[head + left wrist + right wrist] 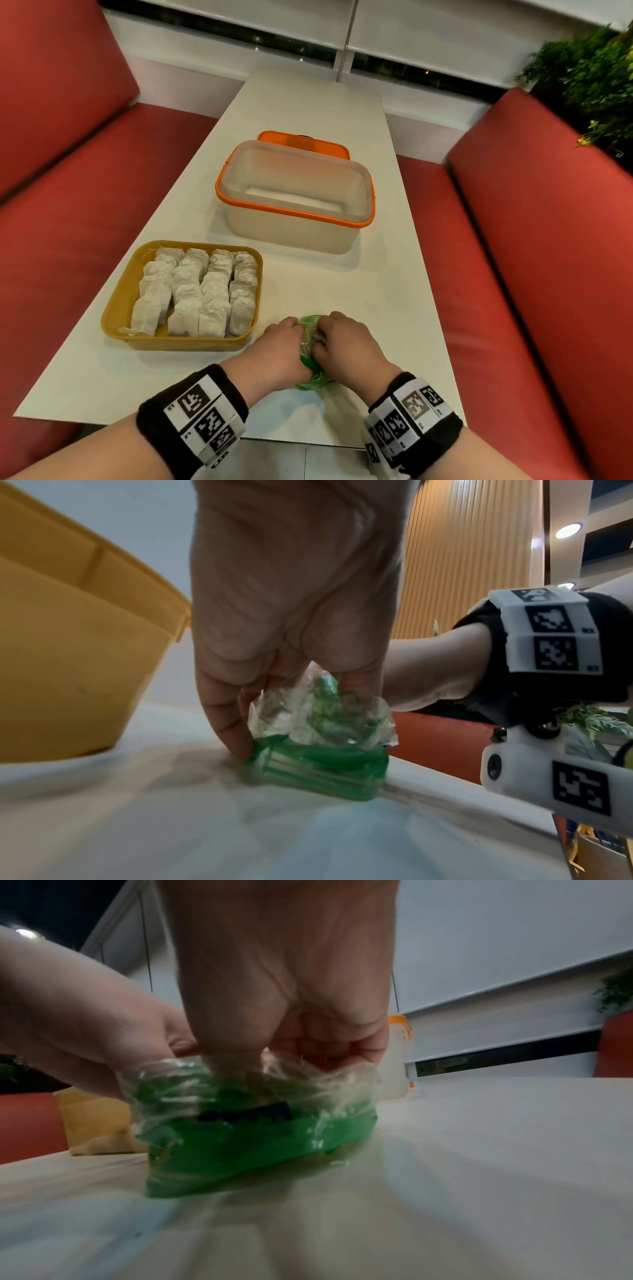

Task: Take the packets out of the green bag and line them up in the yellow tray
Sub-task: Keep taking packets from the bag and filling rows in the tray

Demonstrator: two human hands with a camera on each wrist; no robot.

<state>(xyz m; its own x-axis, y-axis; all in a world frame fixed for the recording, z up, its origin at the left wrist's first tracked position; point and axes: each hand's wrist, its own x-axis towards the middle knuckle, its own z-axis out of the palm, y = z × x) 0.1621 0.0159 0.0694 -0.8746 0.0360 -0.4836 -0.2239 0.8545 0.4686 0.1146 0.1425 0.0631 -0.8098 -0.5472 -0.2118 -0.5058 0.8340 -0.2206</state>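
The green bag (310, 377) of crinkled clear and green plastic lies on the white table near its front edge, crumpled between both hands. My left hand (286, 342) grips its left side, fingers curled onto the plastic (322, 723). My right hand (337, 339) grips the bag's right side, fingers dug into the top of the bag (246, 1110). The yellow tray (118, 301) sits left of the hands and holds several beige packets (191, 294) lined up in rows. I cannot tell whether any packet is left inside the bag.
A translucent box with an orange rim (294, 195) stands open at the table's middle, its orange lid (305, 142) behind it. Red bench seats (534, 274) flank the table on both sides. A green plant (596, 78) is at the far right.
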